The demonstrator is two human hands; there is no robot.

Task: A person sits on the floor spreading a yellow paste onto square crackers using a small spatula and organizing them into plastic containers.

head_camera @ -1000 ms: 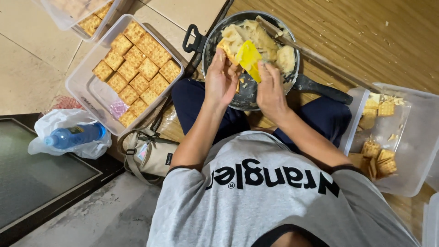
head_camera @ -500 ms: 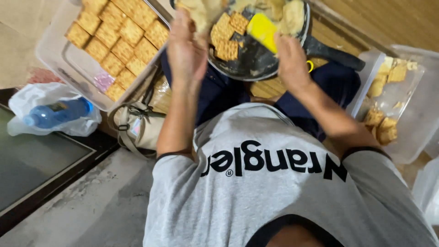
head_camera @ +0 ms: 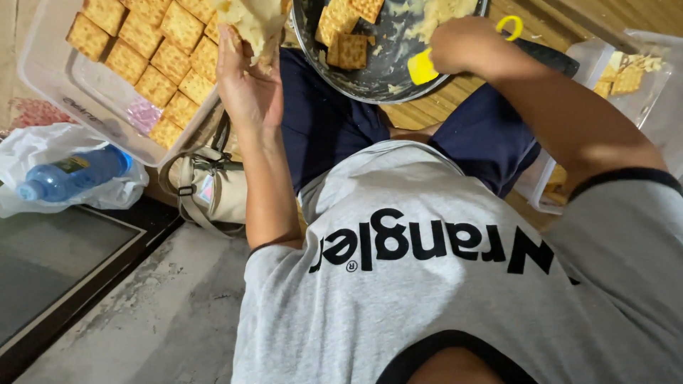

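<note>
My left hand (head_camera: 249, 82) is raised at the upper left and holds a pale, cream-covered cracker (head_camera: 252, 21) near the edge of a plastic tray (head_camera: 50, 85) filled with rows of square crackers (head_camera: 153, 50). My right hand (head_camera: 462, 46) grips a yellow spatula (head_camera: 423, 67) over a dark round pan (head_camera: 370, 78) resting on my lap. Inside the pan lie a few plain crackers (head_camera: 345, 50) and smears of cream filling (head_camera: 441, 11).
A clear plastic container (head_camera: 633, 67) with more crackers stands at the right. A blue water bottle (head_camera: 71, 171) lies in a white plastic bag at the left. A beige bag with straps (head_camera: 213, 188) sits beside my leg. Wooden flooring lies beyond the pan.
The camera has tipped further down toward my shirt. My left hand moved away from the pan toward the cracker tray with the coated cracker. My right hand lowered the spatula to the pan's near rim.
</note>
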